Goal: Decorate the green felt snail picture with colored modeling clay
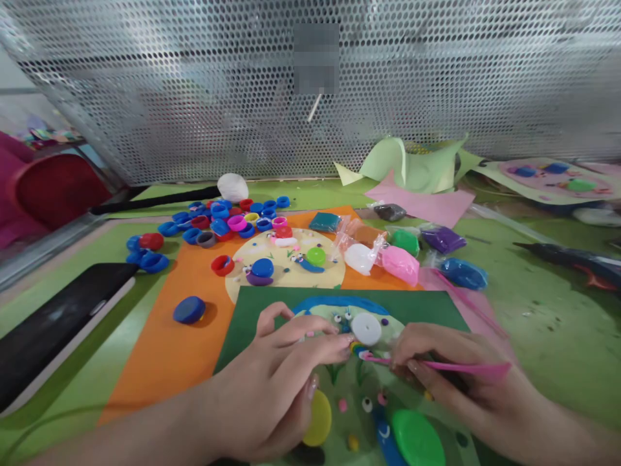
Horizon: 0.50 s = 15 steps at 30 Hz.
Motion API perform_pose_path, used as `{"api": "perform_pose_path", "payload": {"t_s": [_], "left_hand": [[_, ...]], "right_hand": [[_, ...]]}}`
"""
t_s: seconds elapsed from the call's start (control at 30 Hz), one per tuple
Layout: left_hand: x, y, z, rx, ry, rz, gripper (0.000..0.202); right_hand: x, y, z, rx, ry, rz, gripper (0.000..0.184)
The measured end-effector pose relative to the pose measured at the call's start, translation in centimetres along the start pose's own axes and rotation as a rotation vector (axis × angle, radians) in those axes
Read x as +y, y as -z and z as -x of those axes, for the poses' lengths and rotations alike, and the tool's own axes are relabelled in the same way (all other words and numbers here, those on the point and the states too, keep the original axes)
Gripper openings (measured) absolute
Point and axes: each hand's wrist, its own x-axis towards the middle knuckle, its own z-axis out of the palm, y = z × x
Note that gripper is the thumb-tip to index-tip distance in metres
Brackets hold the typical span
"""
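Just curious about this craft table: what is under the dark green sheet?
An orange sheet sticks out from under the dark green sheet, and the pale yellow circle runs beneath its top edge. Anything else there is covered.

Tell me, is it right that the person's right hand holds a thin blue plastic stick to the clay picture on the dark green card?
Not quite: the head view shows the thin plastic stick in the right hand is pink, not blue. Its tip does meet the clay picture on the dark green card.
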Motion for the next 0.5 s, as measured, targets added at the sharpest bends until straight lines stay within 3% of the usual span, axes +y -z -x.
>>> {"api": "perform_pose_path", "payload": {"t_s": [0.5], "left_hand": [[0.09, -0.11, 0.07, 0.021, -0.009, -0.026, 0.049]], "right_hand": [[-0.16, -0.46, -0.03, -0.019, 0.004, 0.03, 0.02]]}}
